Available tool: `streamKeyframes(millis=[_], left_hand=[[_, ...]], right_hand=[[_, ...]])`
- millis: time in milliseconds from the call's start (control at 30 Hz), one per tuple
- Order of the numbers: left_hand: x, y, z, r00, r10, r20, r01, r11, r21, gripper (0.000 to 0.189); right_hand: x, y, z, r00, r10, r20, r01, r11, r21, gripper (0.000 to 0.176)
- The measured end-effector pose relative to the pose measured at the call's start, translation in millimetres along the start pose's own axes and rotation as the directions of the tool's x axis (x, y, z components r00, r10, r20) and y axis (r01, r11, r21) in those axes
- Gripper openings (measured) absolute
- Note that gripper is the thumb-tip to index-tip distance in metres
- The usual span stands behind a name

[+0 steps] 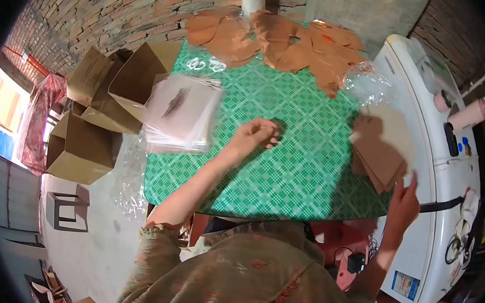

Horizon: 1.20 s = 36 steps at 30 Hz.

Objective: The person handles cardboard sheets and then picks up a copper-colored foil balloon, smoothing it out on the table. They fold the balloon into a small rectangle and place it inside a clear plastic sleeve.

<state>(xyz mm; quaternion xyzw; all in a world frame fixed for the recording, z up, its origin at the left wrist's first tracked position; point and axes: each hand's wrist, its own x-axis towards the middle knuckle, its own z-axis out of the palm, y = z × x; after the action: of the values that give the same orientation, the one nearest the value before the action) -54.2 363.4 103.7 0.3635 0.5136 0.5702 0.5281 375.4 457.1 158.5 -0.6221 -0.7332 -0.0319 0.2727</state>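
My left hand rests near the middle of the green checked tablecloth, fingers curled together, with nothing visible in them. Just left of it lies a stack of clear plastic sleeves. My right hand is at the table's right edge, its fingers touching the near corner of a stack of brown paper pieces. Whether it grips a sheet is hard to tell.
Brown cut-out shapes and a crumpled clear bag lie at the table's far side. Open cardboard boxes stand to the left. A white appliance with small containers on top stands at the right. A brick wall runs behind.
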Motion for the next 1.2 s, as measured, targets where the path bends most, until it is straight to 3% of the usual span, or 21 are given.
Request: streamKeyframes(millis=[33,67,100,167,200,267,300,367,433,500,533,600,667,733,767,867,900,967,1033,1167,1200], left_hand=[[-1,0,-16,1.000,0.021,-0.011,-0.020,0.999,0.034,0.024],[1,1,-30,0.999,0.044,-0.018,-0.042,0.997,0.069,0.024],[5,2,-44,0.998,0.061,-0.025,-0.058,0.995,0.083,0.023],[14,3,-64,0.995,0.089,-0.040,-0.084,0.991,0.107,0.022],[21,6,-65,0.990,0.122,-0.069,-0.108,0.978,0.177,0.021],[37,17,-69,0.972,0.199,-0.125,-0.151,0.937,0.315,0.018],[51,22,-73,0.932,0.350,-0.092,-0.255,0.816,0.519,0.020],[77,42,-70,0.900,0.428,-0.085,-0.272,0.702,0.658,0.023],[109,57,-70,0.862,0.507,0.003,-0.292,0.491,0.820,0.030],[143,60,-68,0.828,0.554,0.082,-0.314,0.338,0.887,0.032],[164,56,-70,0.810,0.573,0.124,-0.322,0.258,0.911,0.033],[197,38,-77,0.804,0.573,0.159,-0.329,0.206,0.921,0.036],[216,30,-78,0.772,0.597,0.217,-0.312,0.059,0.948,0.038],[228,19,-84,0.807,0.555,0.202,-0.268,0.039,0.963,0.038],[230,15,-85,0.824,0.534,0.189,-0.241,0.030,0.970,0.039],[224,16,-84,0.810,0.560,0.175,-0.244,0.050,0.969,0.037],[224,11,-86,0.760,0.619,0.197,-0.253,0.002,0.968,0.036],[223,11,-86,0.778,0.601,0.180,-0.236,0.014,0.972,0.036],[221,16,-83,0.813,0.559,0.164,-0.212,0.022,0.977,0.040],[218,22,-80,0.756,0.632,0.172,-0.247,0.031,0.969,0.047],[219,23,-81,0.743,0.644,0.184,-0.265,0.030,0.964,0.048]], right_hand=[[-1,-16,-8,0.992,-0.129,0.002,0.128,0.986,0.110,0.049],[-9,-38,-17,0.974,-0.182,0.133,0.116,0.911,0.396,0.034],[-11,-78,-34,0.921,-0.326,0.214,0.098,0.724,0.682,0.035],[-4,-146,-79,0.699,-0.584,0.412,-0.140,0.453,0.880,0.035],[2,-166,-79,0.599,-0.755,0.265,-0.125,0.238,0.963,0.035],[5,-197,-80,0.463,-0.885,-0.046,-0.163,-0.136,0.977,0.034],[6,-214,-80,0.441,-0.881,-0.173,-0.187,-0.278,0.942,0.032],[8,-245,-80,0.406,-0.812,-0.420,-0.245,-0.540,0.805,0.028],[17,-254,-84,0.419,-0.801,-0.428,-0.304,-0.568,0.765,0.025],[26,-243,-89,0.456,-0.867,-0.199,-0.360,-0.385,0.850,0.024],[45,-235,-78,0.410,-0.895,-0.177,-0.246,-0.295,0.923,0.014],[79,-241,-48,0.449,-0.892,-0.038,0.073,-0.006,0.997,0.003],[111,-258,-7,0.619,-0.782,0.073,0.294,0.316,0.902,0.015],[149,-258,69,0.614,-0.789,0.026,0.549,0.450,0.705,0.026],[166,-250,118,0.618,-0.784,0.057,0.541,0.477,0.692,0.037],[201,-257,200,0.426,-0.896,-0.124,0.880,0.379,0.288,0.049],[208,-256,225,0.399,-0.907,-0.133,0.904,0.364,0.226,0.050],[217,-254,268,0.346,-0.928,-0.141,0.937,0.334,0.102,0.051],[221,-255,296,0.353,-0.934,-0.052,0.928,0.343,0.145,0.042],[223,-267,291,0.372,-0.909,0.189,0.893,0.406,0.195,0.025],[226,-267,296,0.455,-0.875,0.164,0.823,0.484,0.297,0.022]])
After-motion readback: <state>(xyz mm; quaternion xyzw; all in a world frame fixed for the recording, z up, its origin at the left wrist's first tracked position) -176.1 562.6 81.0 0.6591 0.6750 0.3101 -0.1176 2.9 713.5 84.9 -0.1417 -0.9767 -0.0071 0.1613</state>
